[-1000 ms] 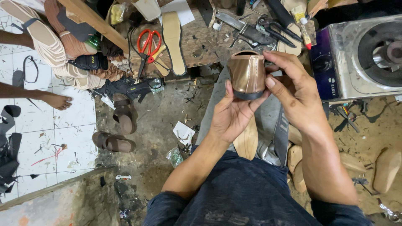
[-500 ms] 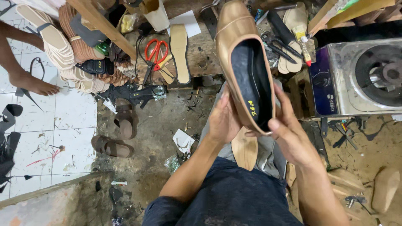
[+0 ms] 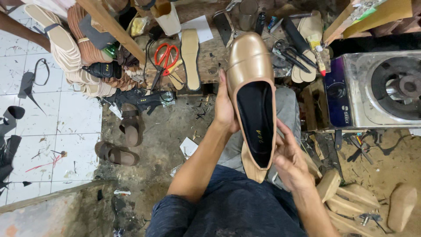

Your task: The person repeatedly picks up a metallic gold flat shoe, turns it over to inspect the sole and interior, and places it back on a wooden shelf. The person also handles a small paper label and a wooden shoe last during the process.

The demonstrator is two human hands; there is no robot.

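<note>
A bronze slip-on shoe (image 3: 251, 70) with a black lining is held in front of me, toe pointing away, opening facing up. My left hand (image 3: 224, 107) grips its left side near the middle. My right hand (image 3: 289, 160) cups the heel end from the right and below. Under the shoe, a tan sole piece (image 3: 252, 169) rests on my lap.
A low wooden bench (image 3: 210, 61) ahead carries red-handled scissors (image 3: 164, 59), an insole (image 3: 190, 57), pliers and tools. Stacked soles (image 3: 66, 48) lie left, brown sandals (image 3: 125, 136) on the floor. A metal stove (image 3: 377, 92) stands right; wooden shoe lasts (image 3: 364, 199) lie lower right. Another person's arm (image 3: 22, 30) shows upper left.
The shoe turned from toe-on to lengthwise with its opening up, then came lower and straighter. My right hand slid to the heel. The other person's arm drew back toward the upper left.
</note>
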